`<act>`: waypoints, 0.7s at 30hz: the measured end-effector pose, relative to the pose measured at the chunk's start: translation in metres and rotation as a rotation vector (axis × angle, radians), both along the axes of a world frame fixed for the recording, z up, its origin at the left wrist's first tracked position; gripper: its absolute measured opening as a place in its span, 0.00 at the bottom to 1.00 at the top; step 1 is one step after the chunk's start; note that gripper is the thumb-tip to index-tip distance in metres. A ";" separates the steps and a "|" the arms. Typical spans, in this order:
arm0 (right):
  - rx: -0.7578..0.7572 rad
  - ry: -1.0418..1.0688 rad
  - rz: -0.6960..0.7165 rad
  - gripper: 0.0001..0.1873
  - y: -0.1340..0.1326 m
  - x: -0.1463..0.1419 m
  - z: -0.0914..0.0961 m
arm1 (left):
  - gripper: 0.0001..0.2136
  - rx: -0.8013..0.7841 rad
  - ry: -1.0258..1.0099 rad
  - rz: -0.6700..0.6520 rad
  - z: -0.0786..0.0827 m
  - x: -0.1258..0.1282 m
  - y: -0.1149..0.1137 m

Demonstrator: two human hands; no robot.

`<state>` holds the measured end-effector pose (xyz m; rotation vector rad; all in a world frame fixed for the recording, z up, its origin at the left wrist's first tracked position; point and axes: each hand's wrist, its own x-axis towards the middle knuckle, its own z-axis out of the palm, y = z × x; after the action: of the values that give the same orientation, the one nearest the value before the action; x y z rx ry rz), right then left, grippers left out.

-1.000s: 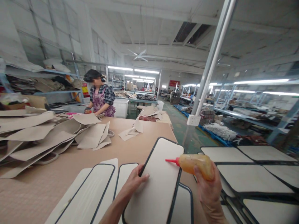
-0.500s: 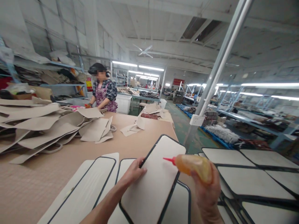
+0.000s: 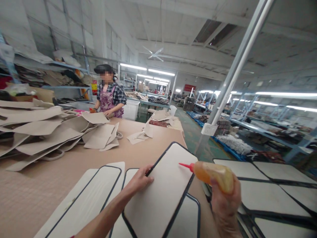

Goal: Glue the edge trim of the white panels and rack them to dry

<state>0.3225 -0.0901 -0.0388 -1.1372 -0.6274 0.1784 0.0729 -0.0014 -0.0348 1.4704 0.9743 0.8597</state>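
My left hand grips the left edge of a white panel with dark edging, thumb on its face and fingers under the rim. The panel is tilted up above other panels on the table. My right hand is wrapped round a squeeze bottle of amber liquid with a red pointed nozzle. The bottle lies nearly level, its tip over the panel's upper right part. Whether the tip touches the face, I cannot tell. Beneath the held panel lies another edged panel, partly covered.
More edged panels lie at the left front, and several others at the right. Beige cut pieces are heaped on the tan table. A co-worker stands at its far side. A metal post rises at the right.
My right hand has moved a little to the right with the bottle, carrying the nozzle tip toward the panel's right edge. My left hand keeps its hold on the panel.
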 end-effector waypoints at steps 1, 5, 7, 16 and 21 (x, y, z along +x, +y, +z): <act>0.000 -0.005 -0.014 0.46 0.002 0.004 0.003 | 0.25 -0.021 -0.020 -0.002 0.002 0.000 -0.001; -0.062 -0.020 0.066 0.41 -0.021 -0.025 -0.020 | 0.27 -0.090 -0.086 0.024 0.004 0.000 0.004; -0.111 0.000 0.170 0.40 -0.035 -0.047 -0.037 | 0.27 -0.092 -0.089 0.044 0.000 -0.002 0.008; -0.009 0.004 -0.054 0.45 -0.001 -0.001 -0.012 | 0.28 -0.126 -0.131 -0.022 -0.003 -0.002 0.003; -0.102 -0.042 0.162 0.37 -0.028 -0.045 -0.043 | 0.26 -0.139 -0.167 0.039 -0.010 0.003 0.010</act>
<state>0.2774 -0.1184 -0.0820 -1.1907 -0.7555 0.3289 0.0754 0.0084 -0.0446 1.2447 0.9208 0.9095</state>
